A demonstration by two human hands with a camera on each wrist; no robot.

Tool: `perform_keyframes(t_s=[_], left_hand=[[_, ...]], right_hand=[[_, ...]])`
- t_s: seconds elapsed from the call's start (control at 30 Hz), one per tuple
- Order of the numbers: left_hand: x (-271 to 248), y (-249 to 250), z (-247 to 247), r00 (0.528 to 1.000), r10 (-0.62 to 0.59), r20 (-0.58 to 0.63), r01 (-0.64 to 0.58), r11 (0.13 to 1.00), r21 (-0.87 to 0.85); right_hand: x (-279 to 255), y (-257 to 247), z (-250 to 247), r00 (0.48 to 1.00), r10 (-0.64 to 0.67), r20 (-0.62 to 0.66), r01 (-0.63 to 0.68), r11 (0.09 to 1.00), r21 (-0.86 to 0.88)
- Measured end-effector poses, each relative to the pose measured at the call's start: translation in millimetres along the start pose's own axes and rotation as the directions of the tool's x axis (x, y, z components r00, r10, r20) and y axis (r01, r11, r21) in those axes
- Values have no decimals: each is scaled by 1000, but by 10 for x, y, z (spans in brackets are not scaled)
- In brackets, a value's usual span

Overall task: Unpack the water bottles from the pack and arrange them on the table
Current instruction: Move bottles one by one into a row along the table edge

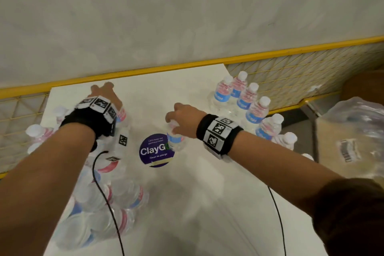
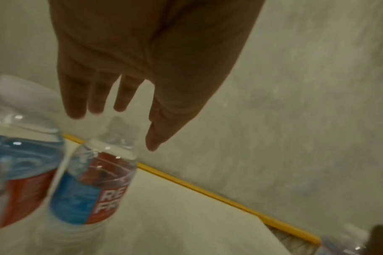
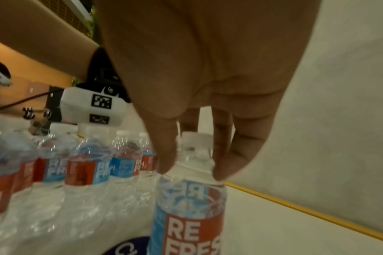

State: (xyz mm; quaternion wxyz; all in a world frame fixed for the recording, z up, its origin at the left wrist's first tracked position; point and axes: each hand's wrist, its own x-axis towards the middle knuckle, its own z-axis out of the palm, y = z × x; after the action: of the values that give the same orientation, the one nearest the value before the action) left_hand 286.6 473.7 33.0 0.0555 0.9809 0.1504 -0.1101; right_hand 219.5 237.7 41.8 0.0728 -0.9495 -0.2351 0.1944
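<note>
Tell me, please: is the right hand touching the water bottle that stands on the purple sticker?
Touching. In the right wrist view, the right hand pinches the water bottle at its shoulder, just under the white cap; a fingertip presses on each side.

"ClayG" on round purple sticker (image 1: 156,150) on table (image 1: 207,193), "RE FRES" on bottle label (image 3: 192,234)

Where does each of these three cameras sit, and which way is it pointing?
Head: worn high, looking down on the white table; both forearms show.
Left wrist: looks along the open left hand above a pack bottle.
Right wrist: looks along the right hand pinching the held bottle.
Shared: that bottle appears in the head view too.
</note>
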Motion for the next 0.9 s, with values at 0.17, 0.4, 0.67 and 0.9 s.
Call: perform_keyframes(t_s=[0.17, 0.4, 0.67, 0.9], left_hand=[[-11, -33, -45, 995, 96, -27, -96, 995, 27], [-267, 401, -21, 960, 280, -10, -280, 960, 17], [-602, 1118, 203, 848, 530, 16, -521, 838, -160], [-856, 1340, 570, 851, 517, 98, -443, 805, -395]], right_hand=[[-110, 154, -21, 995, 88, -54, -86, 996, 28], [-381, 715, -220, 942, 325, -82, -326, 945, 5], [-452, 1141, -444, 881, 469, -61, -468, 883, 27], [-412, 1283, -470, 892, 443, -85, -443, 896, 27]])
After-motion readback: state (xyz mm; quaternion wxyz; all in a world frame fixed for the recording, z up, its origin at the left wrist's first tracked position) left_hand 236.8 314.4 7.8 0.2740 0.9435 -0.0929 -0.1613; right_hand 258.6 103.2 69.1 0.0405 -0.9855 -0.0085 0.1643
